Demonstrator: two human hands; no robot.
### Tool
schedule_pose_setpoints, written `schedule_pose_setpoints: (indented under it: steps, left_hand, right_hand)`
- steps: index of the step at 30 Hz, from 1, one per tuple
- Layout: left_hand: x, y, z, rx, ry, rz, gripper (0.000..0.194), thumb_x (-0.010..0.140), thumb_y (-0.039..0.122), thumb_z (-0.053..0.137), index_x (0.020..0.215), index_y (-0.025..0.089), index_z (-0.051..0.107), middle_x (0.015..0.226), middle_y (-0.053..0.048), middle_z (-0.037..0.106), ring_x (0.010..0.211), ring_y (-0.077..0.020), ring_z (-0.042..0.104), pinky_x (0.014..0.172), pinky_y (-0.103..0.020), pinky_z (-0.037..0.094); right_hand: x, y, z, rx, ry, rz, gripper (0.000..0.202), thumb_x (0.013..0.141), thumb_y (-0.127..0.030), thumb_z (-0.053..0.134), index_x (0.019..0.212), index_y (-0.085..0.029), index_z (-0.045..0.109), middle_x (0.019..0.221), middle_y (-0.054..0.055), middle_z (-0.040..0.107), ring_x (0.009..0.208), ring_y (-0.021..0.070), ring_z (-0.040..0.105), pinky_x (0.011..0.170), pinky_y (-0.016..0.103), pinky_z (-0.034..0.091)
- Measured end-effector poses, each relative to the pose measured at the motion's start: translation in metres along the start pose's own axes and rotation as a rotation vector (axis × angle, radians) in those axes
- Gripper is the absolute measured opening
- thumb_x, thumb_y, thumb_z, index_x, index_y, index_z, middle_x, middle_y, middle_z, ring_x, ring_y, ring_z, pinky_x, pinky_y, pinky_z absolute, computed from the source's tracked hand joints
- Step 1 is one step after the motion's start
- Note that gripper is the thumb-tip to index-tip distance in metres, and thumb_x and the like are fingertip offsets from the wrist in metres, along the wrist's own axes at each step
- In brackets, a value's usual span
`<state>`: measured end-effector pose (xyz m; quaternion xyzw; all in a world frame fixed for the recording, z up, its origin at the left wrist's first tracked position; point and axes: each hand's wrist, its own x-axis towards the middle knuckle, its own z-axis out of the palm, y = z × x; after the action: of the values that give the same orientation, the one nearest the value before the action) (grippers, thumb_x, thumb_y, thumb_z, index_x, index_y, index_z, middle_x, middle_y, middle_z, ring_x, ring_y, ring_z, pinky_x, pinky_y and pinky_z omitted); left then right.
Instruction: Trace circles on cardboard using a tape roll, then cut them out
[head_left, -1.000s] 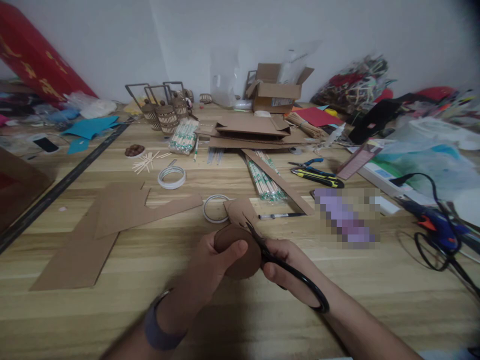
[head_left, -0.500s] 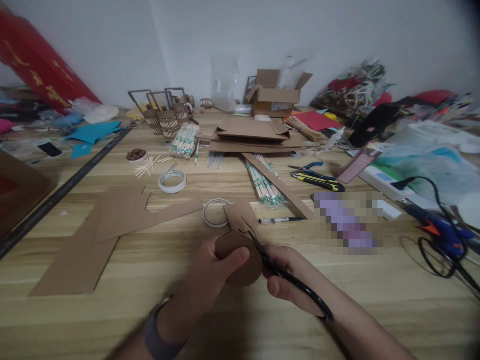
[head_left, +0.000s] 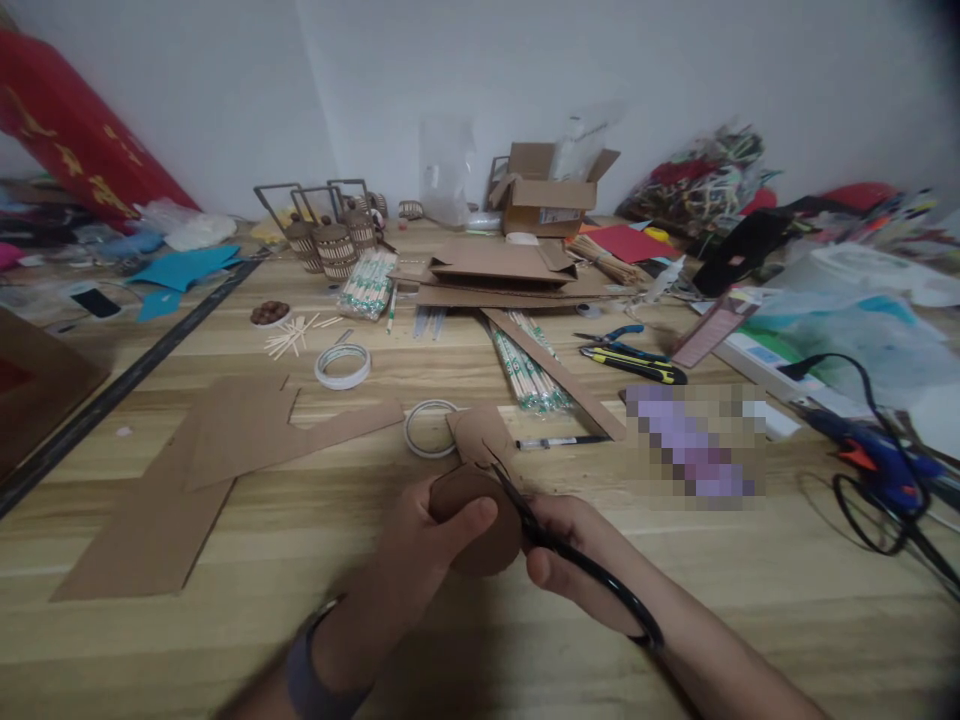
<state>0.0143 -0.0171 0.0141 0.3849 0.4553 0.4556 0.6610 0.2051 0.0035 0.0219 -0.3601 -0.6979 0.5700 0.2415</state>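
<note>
Held between the thumb and fingers of my left hand [head_left: 427,540] is a rounded piece of brown cardboard [head_left: 487,550], tilted toward me. My right hand [head_left: 577,550] is closed around black-handled scissors [head_left: 555,540], whose blades lie at the cardboard's upper right edge. A thin curled sliver of cardboard rises by the blade tips. Just beyond lies another cardboard piece [head_left: 480,430] with a rounded end, partly behind my left hand. A roll of tape [head_left: 409,430] rests beside it, and a black pen [head_left: 559,442] lies to the right.
Cut cardboard sheets [head_left: 150,520] lie at left, near a second tape roll [head_left: 319,372]. Folded cardboard [head_left: 502,263] is stacked at the back. Pliers [head_left: 622,333], a yellow-black utility knife [head_left: 637,365] and a blue glue gun [head_left: 877,460] with a looping cord are on the right.
The scissors and both hands have shifted very slightly left. The cardboard piece stays in my left hand with the blades at its edge. The whole view has drifted a little.
</note>
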Motion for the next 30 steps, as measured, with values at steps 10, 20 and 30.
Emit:
schedule_pose_setpoints:
  steps: [10,20,30]
  left_hand:
    - [0.001,0.000,-0.001,-0.045,-0.023,-0.010,0.030,0.074,0.044,0.084,0.089,0.018,0.081,0.080,-0.002,0.077,0.071,-0.0169,0.064,0.067,-0.025,0.050]
    - [0.004,-0.006,-0.007,-0.016,-0.011,-0.051,0.041,0.068,0.050,0.088,0.091,0.017,0.079,0.082,-0.003,0.077,0.074,-0.0180,0.064,0.068,-0.026,0.051]
    - [0.003,-0.004,-0.005,-0.020,-0.049,-0.020,0.038,0.073,0.050,0.085,0.092,0.018,0.079,0.083,-0.001,0.076,0.073,-0.0158,0.063,0.068,-0.025,0.050]
  right_hand:
    - [0.003,-0.005,0.003,0.102,-0.016,-0.057,0.069,0.080,-0.088,0.051,0.068,-0.021,0.043,0.065,-0.004,0.030,0.059,0.0110,0.024,0.048,0.023,0.021]
    - [0.001,0.002,0.000,0.066,-0.008,-0.012,0.071,0.077,-0.090,0.052,0.067,-0.020,0.043,0.064,-0.005,0.030,0.058,0.0103,0.024,0.048,0.023,0.019]
    - [-0.001,0.003,-0.003,0.088,-0.036,-0.022,0.071,0.076,-0.089,0.055,0.067,-0.020,0.044,0.064,-0.005,0.030,0.058,0.0103,0.024,0.048,0.024,0.019]
